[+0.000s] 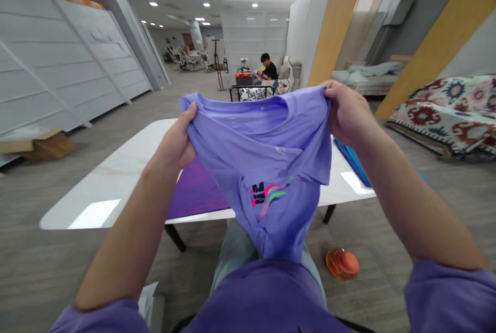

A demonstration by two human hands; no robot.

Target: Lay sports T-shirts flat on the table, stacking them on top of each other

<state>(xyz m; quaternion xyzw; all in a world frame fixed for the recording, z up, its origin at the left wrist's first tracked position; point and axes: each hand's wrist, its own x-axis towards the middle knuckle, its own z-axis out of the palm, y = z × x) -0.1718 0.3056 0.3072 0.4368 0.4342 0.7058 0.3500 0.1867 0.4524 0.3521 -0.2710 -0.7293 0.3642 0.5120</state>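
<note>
The left hand point(179, 139) and right hand point(346, 111) pinch a purple T-shirt point(271, 142) by its shoulders; it hangs above a white table point(127, 168).

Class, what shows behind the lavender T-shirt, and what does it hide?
Behind the T-shirt: a white table with purple cloth on it; farther back, a patterned chair. The T-shirt hides the table's middle and the chair's lower part; anything else is unseen.

The shirt point(267, 160) is matt cloth — the tabletop point(127, 168) smooth and glossy, the box point(52, 145) brown cardboard.
</note>
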